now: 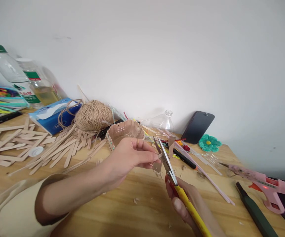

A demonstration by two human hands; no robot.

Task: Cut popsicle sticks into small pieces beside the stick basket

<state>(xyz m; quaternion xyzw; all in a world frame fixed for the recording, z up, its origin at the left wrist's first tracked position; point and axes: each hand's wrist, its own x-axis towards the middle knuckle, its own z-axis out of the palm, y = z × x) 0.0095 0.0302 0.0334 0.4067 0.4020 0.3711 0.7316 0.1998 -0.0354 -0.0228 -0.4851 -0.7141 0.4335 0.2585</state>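
Observation:
My left hand (pixel 129 154) reaches in from the left, its thumb and fingertips pinched on a small pale piece of craft stick (pixel 160 155). In my right hand (pixel 183 200) is a pair of scissors (pixel 166 161) with yellow handles. The scissors point up and away, their blades slightly apart, right beside the pale piece. Whether the blades touch it I cannot tell. Behind my left hand stands a round, scallop-rimmed bowl (pixel 126 129), its lower front hidden. Small shavings lie on the wooden table (pixel 122 210) under my hands.
Many craft sticks (pixel 65 148) spread leftward, near a twine ball (pixel 93 115) and blue tissue pack (pixel 55 115). Bottles (pixel 41 85) stand far left. At right are a phone (pixel 198 127), green flower (pixel 209 143), pink glue gun (pixel 263 184) and dark green tool (pixel 256 210).

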